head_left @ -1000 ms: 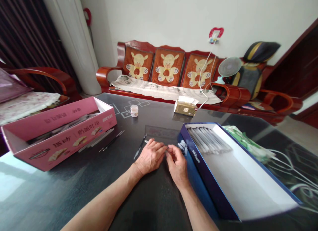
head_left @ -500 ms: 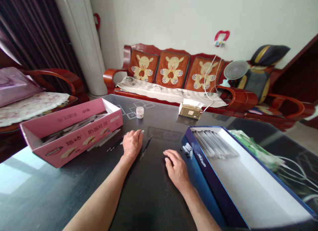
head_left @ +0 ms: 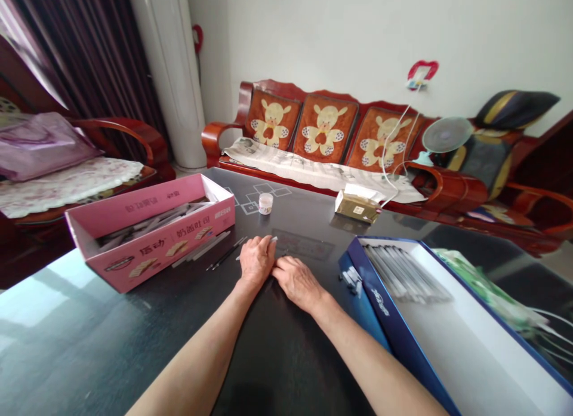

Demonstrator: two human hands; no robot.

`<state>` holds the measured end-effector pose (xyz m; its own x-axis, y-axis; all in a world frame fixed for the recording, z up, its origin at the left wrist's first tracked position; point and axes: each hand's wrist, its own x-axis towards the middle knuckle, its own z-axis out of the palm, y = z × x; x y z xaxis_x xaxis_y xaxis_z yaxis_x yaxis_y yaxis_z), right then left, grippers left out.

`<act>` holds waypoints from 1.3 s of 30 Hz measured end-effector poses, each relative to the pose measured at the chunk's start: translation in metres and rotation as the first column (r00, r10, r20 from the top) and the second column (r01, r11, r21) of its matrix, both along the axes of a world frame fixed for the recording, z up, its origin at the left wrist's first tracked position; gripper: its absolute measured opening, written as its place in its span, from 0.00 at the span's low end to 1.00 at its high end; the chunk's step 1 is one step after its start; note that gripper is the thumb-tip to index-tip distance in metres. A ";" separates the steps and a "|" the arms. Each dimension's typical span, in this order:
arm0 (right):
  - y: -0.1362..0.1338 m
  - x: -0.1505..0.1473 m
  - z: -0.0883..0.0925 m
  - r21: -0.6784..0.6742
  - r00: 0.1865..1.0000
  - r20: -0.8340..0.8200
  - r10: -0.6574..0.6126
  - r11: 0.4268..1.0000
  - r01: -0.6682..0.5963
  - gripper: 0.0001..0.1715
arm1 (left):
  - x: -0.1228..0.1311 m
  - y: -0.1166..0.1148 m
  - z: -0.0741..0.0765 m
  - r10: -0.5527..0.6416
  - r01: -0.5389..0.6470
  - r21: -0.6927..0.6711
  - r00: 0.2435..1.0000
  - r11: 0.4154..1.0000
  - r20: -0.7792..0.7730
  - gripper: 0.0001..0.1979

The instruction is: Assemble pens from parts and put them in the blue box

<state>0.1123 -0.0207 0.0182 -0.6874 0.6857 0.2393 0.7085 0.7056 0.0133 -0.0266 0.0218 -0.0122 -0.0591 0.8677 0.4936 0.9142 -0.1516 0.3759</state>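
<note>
My left hand (head_left: 256,261) rests on the dark table (head_left: 111,338), closed round a white pen barrel (head_left: 273,240) whose tip sticks out past the fingers. My right hand (head_left: 298,282) lies beside it, its curled fingertips touching the left hand's thumb side. What those fingertips pinch is hidden. Thin dark refills and pens (head_left: 224,255) lie just left of my left hand. A few small pen parts (head_left: 351,279) lie to the right, against the blue box (head_left: 373,299).
An open pink box (head_left: 156,240) holding pens stands at the left. The blue box has a row of pens (head_left: 405,273) inside. Farther back stand a small jar (head_left: 265,203) and a tissue box (head_left: 358,206). Beyond is a red wooden sofa (head_left: 322,129), with cables at the right.
My left hand went out to the left and took up the white barrel. My right hand has slid left to meet it, covering the spot where a dark refill lay. The view has shifted left.
</note>
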 end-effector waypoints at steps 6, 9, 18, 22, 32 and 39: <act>0.008 0.003 0.004 0.101 0.989 0.109 0.095 0.989 -0.107 0.11 | 0.001 -0.001 -0.001 -0.036 0.035 0.020 0.999 0.999 0.037 0.17; 0.004 0.010 0.004 0.122 0.988 -0.004 0.154 0.981 -0.153 0.10 | 0.001 0.002 -0.005 -0.040 0.037 0.076 0.999 0.996 0.034 0.15; -0.021 0.039 -0.003 -0.243 0.069 -0.957 -0.280 0.913 0.328 0.18 | 0.018 -0.010 0.002 -0.332 0.338 0.200 0.941 0.920 -0.065 0.15; -0.017 0.054 -0.013 -0.464 -0.318 -0.863 -0.392 0.865 0.190 0.38 | 0.028 -0.020 0.006 -0.488 0.501 0.149 0.865 0.852 -0.120 0.15; -0.014 0.061 -0.013 -0.457 -0.407 -0.833 -0.374 0.880 0.128 0.39 | 0.036 -0.027 0.008 -0.545 0.565 0.111 0.822 0.818 -0.167 0.14; -0.016 0.052 -0.015 -0.451 -0.356 -0.852 -0.383 0.883 0.129 0.35 | 0.036 -0.026 0.006 -0.562 0.582 0.109 0.809 0.806 -0.171 0.14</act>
<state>0.1645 -0.0364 0.0031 0.5549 0.8042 0.2131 -0.1485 0.3478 -0.9257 0.0093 -0.0045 -0.0059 0.4954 0.6393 0.5881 0.6804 -0.7064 0.1948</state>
